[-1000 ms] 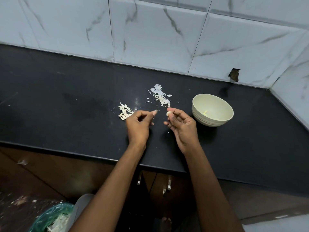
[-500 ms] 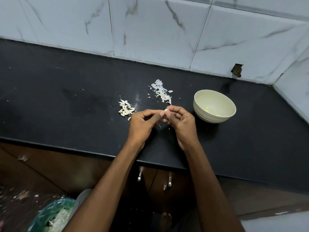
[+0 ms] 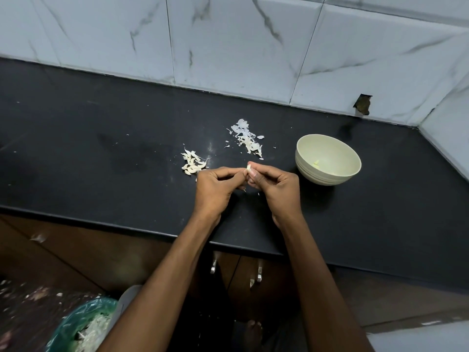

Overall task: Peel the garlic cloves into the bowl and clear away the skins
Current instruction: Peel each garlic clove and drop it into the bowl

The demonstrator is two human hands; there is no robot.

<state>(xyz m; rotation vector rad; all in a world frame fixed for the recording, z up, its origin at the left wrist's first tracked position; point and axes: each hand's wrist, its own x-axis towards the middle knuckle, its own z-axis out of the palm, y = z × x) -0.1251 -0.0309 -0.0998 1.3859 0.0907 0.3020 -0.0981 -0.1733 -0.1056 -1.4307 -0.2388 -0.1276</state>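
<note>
The person is working at a black countertop (image 3: 101, 148), with both forearms reaching in from the bottom of the view and the 2 hands meeting just above its front half. The right hand (image 3: 275, 185) is pinching a small pale garlic clove (image 3: 249, 169) between thumb and fingertips, its other fingers curled in under the palm. The left hand (image 3: 215, 190) is curling toward that same clove, its thumb and forefinger tips touching it from the left side, so the clove is being gripped between the 2 hands. How much skin is sitting on the clove is too small to tell.

A pile of unpeeled cloves (image 3: 193, 164) is lying on the countertop just left of the left hand, nearly touching its knuckles. A scatter of thin white skins (image 3: 246, 138) is lying farther back, between the hands and the wall, with a few loose flakes around it. A cream bowl (image 3: 328, 159) is standing upright to the right of the right hand, near it but apart, and something small and pale is lying on its inner floor.

White marble-patterned tiles (image 3: 228, 47) are rising behind the countertop, and a dark hole (image 3: 362, 104) is showing in the tile above the bowl. Below the counter edge, brown cabinet doors with 2 metal handles (image 3: 256, 275) are showing. At the bottom left, a bin lined with a green bag (image 3: 73, 323) is holding pale scraps.
</note>
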